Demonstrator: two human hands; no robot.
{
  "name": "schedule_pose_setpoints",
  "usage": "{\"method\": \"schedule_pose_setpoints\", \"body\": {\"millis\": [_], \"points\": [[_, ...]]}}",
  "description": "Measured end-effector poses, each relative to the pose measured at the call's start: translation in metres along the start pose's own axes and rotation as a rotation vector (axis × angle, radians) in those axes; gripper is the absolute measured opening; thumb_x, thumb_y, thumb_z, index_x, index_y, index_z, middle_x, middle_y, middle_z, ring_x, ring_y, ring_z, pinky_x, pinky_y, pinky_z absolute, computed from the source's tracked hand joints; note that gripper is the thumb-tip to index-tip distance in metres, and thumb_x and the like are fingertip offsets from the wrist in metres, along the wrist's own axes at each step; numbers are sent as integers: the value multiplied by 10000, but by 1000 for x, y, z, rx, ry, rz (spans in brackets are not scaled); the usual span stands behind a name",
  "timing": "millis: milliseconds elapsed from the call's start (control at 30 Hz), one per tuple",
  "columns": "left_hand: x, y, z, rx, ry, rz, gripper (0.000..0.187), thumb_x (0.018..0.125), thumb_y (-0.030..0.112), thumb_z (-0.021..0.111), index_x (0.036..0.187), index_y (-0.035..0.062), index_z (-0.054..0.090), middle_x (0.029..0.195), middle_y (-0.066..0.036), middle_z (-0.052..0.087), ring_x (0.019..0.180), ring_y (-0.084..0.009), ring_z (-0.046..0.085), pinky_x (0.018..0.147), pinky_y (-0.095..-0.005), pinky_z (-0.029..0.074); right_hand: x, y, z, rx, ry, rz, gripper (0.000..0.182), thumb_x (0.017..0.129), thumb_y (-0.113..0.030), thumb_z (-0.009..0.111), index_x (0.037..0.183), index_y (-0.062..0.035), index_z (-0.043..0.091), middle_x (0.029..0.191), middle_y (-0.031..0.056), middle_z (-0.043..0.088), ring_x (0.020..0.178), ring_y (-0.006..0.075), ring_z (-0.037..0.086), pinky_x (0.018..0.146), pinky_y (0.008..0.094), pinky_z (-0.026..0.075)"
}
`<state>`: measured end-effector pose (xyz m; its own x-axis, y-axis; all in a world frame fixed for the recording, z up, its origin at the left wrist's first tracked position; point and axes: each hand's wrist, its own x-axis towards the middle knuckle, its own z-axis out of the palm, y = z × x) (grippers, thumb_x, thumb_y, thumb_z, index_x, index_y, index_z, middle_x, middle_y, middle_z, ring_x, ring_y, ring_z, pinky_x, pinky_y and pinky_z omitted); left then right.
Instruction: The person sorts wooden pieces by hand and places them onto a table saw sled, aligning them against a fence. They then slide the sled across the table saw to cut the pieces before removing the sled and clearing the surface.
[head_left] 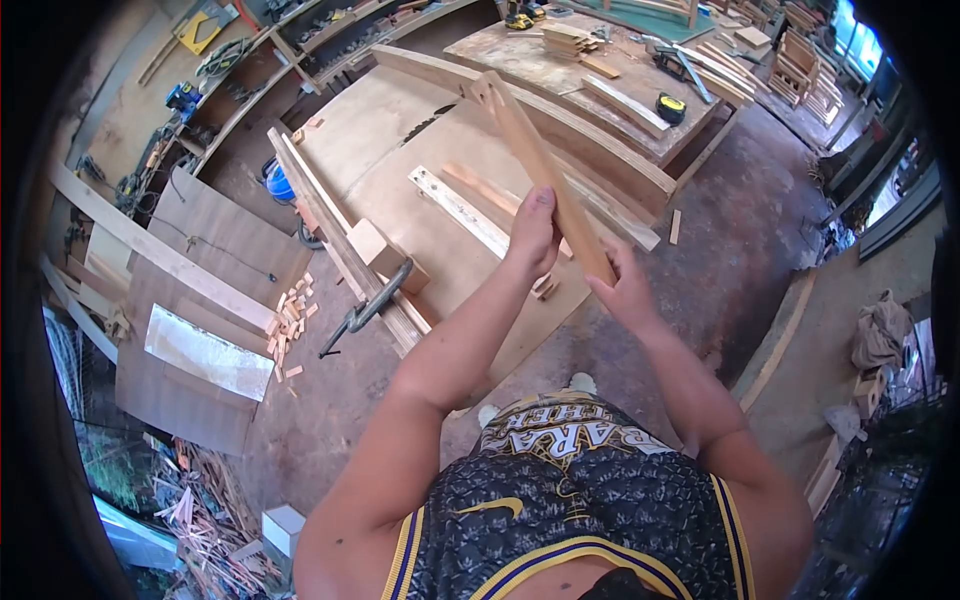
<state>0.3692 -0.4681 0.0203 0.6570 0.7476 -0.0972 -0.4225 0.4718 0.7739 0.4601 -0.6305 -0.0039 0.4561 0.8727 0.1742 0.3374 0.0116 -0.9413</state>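
Observation:
A long, narrow wooden board [540, 160] slants up and away from me over a table saw top [380, 165]. My left hand [535, 235] is closed on its side partway along, thumb lying on the wood. At the near end, my right hand [625, 292] grips the board. Below it, loose wood strips [460, 210] lie on the saw top. The dark saw blade [428, 124] shows in its slot beyond them. To the left, a C-clamp [372, 308] is fixed on the long fence [325, 220] beside a wood block [375, 245].
A workbench [480, 45] at the back carries wood pieces, a yellow tape measure [671, 107] and a drill [519, 15]. Small offcuts [290, 320] are heaped on the floor at left. Shelves [330, 40] line the back left. Stacked wooden frames [800, 70] stand far right.

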Motion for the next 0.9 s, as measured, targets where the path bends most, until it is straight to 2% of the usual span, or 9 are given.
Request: {"method": "schedule_pose_setpoints", "body": {"millis": [100,200,333,433,500,533,600,833,900], "points": [[-2,7,5,-86,-84,-2,432,1072,421,315,1267,83,501,939,-67,602,856,-205,604,822,-386,529,-5,-20,-16,-68,-253,174,543,853,-136,704,1332,2,487,1137,165,638,1028,208,631,887,364,501],[-8,12,13,-149,-165,6,471,1067,448,293,1304,91,487,909,-63,587,842,-195,596,822,-380,522,-12,-14,-8,-43,-146,-42,506,866,-155,690,1311,5,511,1088,130,655,964,197,636,875,342,510],[-10,15,12,-158,-181,-1,427,1071,409,337,1270,71,507,928,-61,600,855,-196,598,833,-376,516,-14,5,0,52,-179,27,455,904,-169,668,1302,-5,522,1085,109,666,907,181,645,828,337,523],[-2,18,7,-32,-44,25,343,1061,339,421,1198,45,536,972,-79,630,880,-216,627,839,-391,528,-16,18,-1,434,-300,260,472,982,-372,591,1294,-23,532,1105,108,660,879,171,647,795,350,533],[7,21,2,8,6,6,302,1045,304,467,1177,42,540,986,-81,628,888,-212,631,820,-380,536,-10,13,-12,802,-518,414,770,954,-665,420,1381,-26,459,1109,132,657,863,202,655,733,360,548],[10,21,-2,54,51,1,264,1028,268,512,1155,39,545,999,-83,627,897,-208,635,802,-370,544,-8,6,-16,806,-502,438,770,954,-665,420,1381,-26,459,1109,132,657,863,202,655,733,360,548],[13,25,-8,76,48,-20,279,1016,260,537,1150,16,544,1003,-103,628,913,-222,645,792,-373,552,-3,-11,-22,945,-616,456,954,887,-810,239,1403,-33,438,1126,158,650,842,223,666,696,375,550],[14,26,-12,44,72,-42,341,1039,290,478,1181,-15,539,1006,-164,668,918,-255,675,850,-409,554,4,-23,-25,1001,-719,378,992,872,-832,214,1433,-34,397,1152,174,640,888,227,670,714,376,555],[13,31,-10,80,60,-43,340,1047,297,455,1186,-1,541,1010,-149,670,929,-251,672,860,-415,551,5,-16,-24,1012,-761,360,877,941,-746,237,1417,-30,410,1167,175,636,913,243,671,777,389,557]]}}
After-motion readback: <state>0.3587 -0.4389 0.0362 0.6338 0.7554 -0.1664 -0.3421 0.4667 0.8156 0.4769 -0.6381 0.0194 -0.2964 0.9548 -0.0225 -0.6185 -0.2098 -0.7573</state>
